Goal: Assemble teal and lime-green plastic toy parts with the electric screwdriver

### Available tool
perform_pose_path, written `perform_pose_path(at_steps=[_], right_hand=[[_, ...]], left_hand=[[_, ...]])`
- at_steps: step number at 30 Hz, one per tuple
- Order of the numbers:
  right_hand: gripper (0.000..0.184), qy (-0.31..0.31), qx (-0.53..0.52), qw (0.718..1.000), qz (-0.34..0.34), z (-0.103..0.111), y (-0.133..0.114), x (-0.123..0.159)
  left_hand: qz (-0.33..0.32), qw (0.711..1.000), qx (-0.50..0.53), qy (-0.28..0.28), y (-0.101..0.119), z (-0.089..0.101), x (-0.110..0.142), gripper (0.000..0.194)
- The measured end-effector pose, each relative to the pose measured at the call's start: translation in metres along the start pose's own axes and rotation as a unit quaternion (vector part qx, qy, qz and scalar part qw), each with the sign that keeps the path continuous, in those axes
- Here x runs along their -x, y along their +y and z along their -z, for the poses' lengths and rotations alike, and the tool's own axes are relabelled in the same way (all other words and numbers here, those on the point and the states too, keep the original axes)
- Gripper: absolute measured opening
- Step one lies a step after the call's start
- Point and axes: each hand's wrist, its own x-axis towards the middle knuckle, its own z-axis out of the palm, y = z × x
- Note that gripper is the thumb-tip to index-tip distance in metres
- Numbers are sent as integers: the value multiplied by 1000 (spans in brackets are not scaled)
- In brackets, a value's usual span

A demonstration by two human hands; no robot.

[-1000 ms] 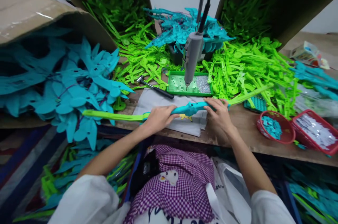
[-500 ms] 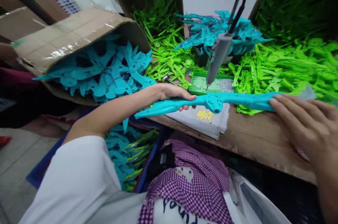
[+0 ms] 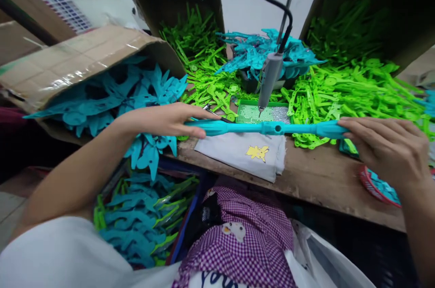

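Observation:
A long turquoise plastic part [image 3: 244, 128] lies level across the view, held between both hands. My left hand [image 3: 180, 119] is closed around its left end, thumb on the near side. Its right end is gripped by my right hand [image 3: 384, 143], fingers bent over the top. A hole shows in the thicker middle section. Just behind this part hangs a grey electric screwdriver [image 3: 270, 79] on a black cord, its tip pointing down over a green tray [image 3: 247, 103] of small silvery pieces. Below lies a folded white cloth [image 3: 234, 152] with a yellow figure.
Bright green parts [image 3: 353, 93] cover the back of the wooden bench [image 3: 319, 172]. Turquoise pieces spill from a cardboard box [image 3: 84, 52] at left. A blue crate [image 3: 190, 215] of turquoise and green parts stands below. A red basket [image 3: 369, 184] sits by my right wrist.
The turquoise part has turned about its length, so a hole in its middle now faces me. My left hand has shifted left along it, fingers now over the top. The view has moved slightly.

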Motion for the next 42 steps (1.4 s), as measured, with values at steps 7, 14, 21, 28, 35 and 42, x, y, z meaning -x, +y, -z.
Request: perform_pose_path(at_steps=[7, 14, 21, 28, 35, 42], right_hand=[[30, -17, -26, 999, -14, 0, -1, -9], [49, -26, -127, 988, -83, -13, -77, -56], [27, -27, -248, 963, -99, -49, -121, -89], [25, 27, -227, 971, -64, -47, -120, -83], [32, 42, -226, 972, -53, -50, -120, -74], [40, 101, -168, 981, -2, -32, -136, -72]], left_hand=[[26, 942, -182, 281, 5, -61, 21, 31], [27, 918, -203, 339, 1, -70, 10, 27], [13, 905, -224, 361, 10, -76, 12, 25], [60, 913, -120, 387, 4, -74, 33, 33], [119, 894, -41, 431, 1, -90, 66, 32], [120, 824, 4, 554, 9, -105, 83, 25]])
